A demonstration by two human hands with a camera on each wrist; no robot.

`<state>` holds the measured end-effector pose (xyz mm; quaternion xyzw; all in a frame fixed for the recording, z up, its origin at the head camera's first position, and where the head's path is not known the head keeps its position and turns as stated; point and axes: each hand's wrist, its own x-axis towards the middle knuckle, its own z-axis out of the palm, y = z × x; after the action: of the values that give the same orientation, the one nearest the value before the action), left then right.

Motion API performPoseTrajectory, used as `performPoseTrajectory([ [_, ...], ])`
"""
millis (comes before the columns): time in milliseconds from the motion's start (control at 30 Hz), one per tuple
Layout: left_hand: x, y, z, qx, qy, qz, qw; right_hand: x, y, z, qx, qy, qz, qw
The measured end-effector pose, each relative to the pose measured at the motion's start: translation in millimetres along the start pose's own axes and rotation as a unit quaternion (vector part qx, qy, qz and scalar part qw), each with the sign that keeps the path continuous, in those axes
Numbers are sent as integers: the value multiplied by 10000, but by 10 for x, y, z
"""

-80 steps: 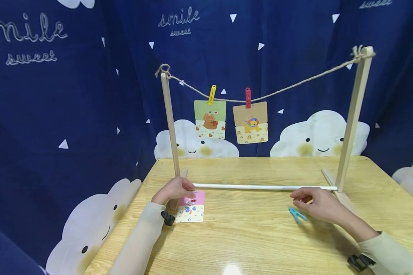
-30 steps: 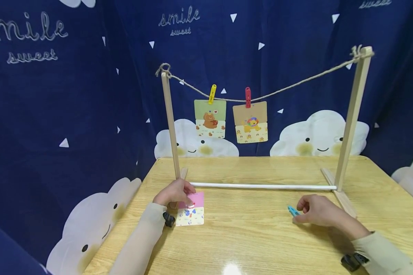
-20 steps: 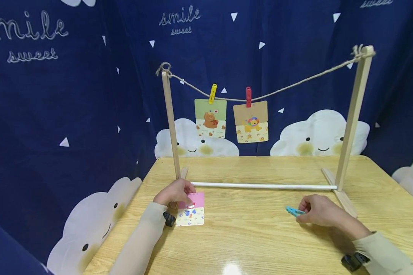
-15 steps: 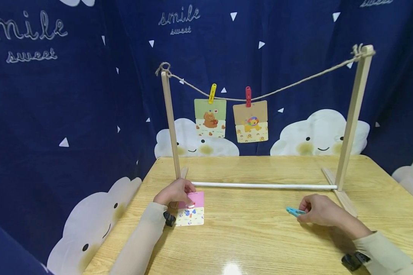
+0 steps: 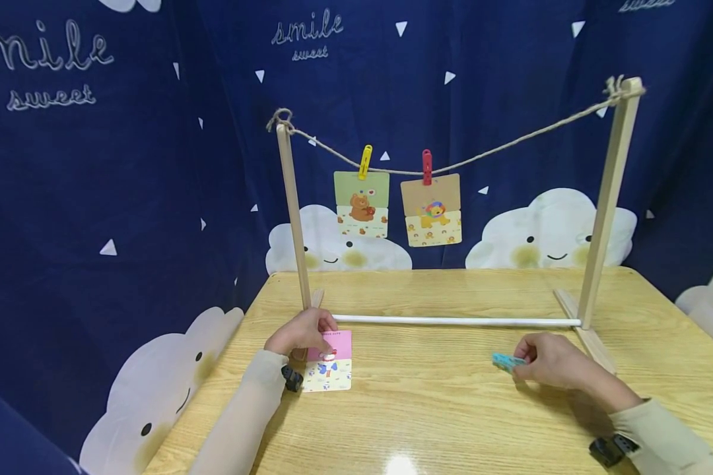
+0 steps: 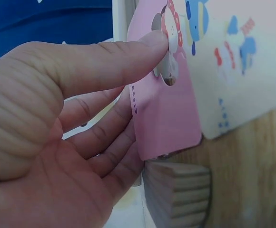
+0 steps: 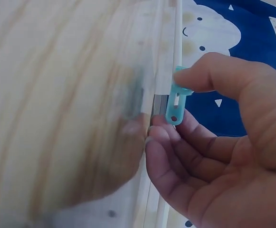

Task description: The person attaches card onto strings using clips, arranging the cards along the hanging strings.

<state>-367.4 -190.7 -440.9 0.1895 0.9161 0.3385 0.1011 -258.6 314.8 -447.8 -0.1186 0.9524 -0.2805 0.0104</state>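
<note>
A pink-and-cream card (image 5: 328, 376) with a cartoon figure is pinched by my left hand (image 5: 300, 332), thumb on its printed face. In the left wrist view, the fingers curl behind the pink part of the card (image 6: 176, 118). My right hand (image 5: 555, 361) holds a light-blue clothespin (image 5: 504, 361) just over the table at the right. The right wrist view shows the thumb at one end of the clothespin (image 7: 175, 110) and the fingertips close to its other end. Which part of the clothespin faces outward is hard to tell.
A twine line (image 5: 519, 140) sags between two wooden posts (image 5: 611, 204). On it hang a bear card (image 5: 361, 221) under a yellow clothespin (image 5: 365, 162) and a lion card (image 5: 432, 221) under a red clothespin (image 5: 427, 167). A white rod (image 5: 451, 321) joins the stand's feet on the wooden table (image 5: 428, 415).
My right hand has come down onto the light-blue clothespin, taken hold of it and turned it to point left. The left hand has moved slightly over the card, which shifted a little nearer.
</note>
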Motion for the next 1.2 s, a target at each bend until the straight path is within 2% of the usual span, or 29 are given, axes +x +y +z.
performPoseTrajectory([
  [400,-24,17,-32,-135,-49,72,9999,18,-27,-12,122,113,99,9998],
  [633,-16,31,-60,-132,-27,238,9996,22,-17,-10,379,301,-147,9987],
  [900,-6,98,-74,-444,-13,418,9981,16,-32,-31,526,466,-197,9973],
  [1200,-14,181,-96,-560,6,655,9963,-2,-68,-112,765,575,48,9954],
])
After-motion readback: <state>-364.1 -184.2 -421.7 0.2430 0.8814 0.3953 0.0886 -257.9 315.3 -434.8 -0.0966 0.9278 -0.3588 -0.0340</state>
